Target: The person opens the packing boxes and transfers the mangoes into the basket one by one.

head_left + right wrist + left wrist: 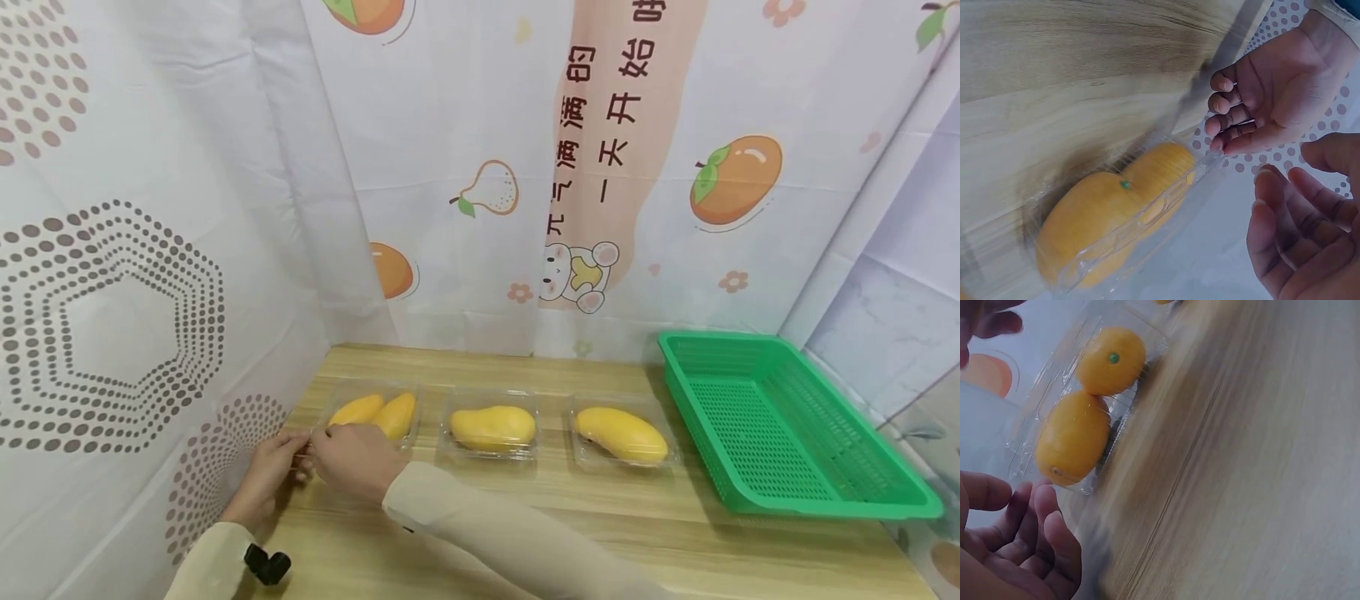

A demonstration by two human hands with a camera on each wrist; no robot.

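Two yellow mangoes lie side by side in a clear plastic box at the left of the table. My left hand pinches the near-left corner of this box between thumb and index finger, as the right wrist view shows. My right hand hovers beside that corner with its fingers loosely bent. Its thumb and fingertips stand apart with nothing between them. In the head view, the right hand covers part of the box.
Two more clear boxes stand in a row to the right, a middle box and a right box, each holding one mango. A green plastic basket is at the far right. Printed curtains hang behind and along the left side.
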